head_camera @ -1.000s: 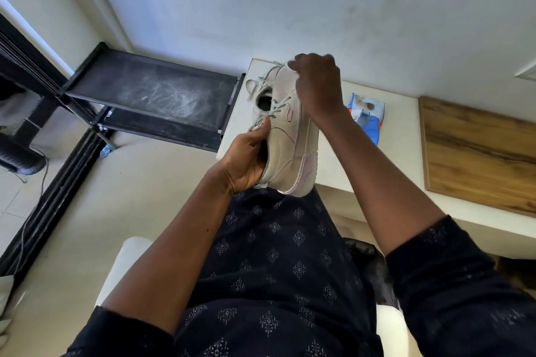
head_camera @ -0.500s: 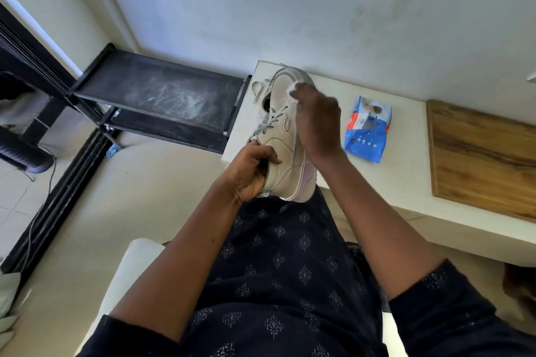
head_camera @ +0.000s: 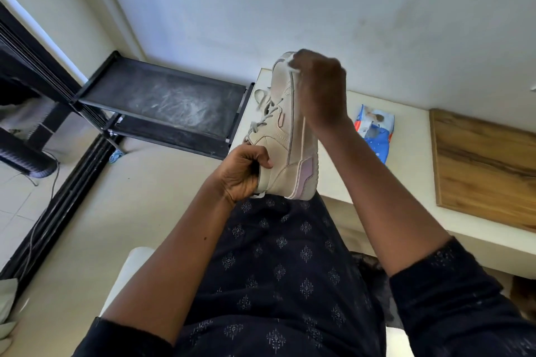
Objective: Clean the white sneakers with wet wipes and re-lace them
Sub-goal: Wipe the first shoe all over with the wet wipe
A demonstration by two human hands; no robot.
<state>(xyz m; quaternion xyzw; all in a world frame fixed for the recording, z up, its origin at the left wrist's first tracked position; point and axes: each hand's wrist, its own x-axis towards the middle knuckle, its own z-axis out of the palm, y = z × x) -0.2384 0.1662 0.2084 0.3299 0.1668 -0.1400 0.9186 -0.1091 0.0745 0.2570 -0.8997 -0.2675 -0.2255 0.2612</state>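
Left hand: the left hand (head_camera: 242,175) is clenched on the heel end of the sneaker (head_camera: 285,136), thumb on the side panel, fingers tucked behind the collar.
Right hand: the right hand (head_camera: 320,90) is closed over the toe end, pinching a white wipe (head_camera: 290,62) against the sole edge; only a small corner of the wipe shows past the fingers.
Sneaker: held up in the air between both hands, toe pointing away and up, heel resting just above the lap; its outer side faces the camera, with a pale pink patch at the heel.
Laces: the laces (head_camera: 265,113) are threaded, loose loops hanging off the left side.
Wipes pack: a blue pack (head_camera: 375,132) lies on the white table (head_camera: 406,159), just right of the right wrist.
Board: a wooden board (head_camera: 487,165) lies further right on the table.
Rack: a black rack (head_camera: 162,101) stands left of the table.
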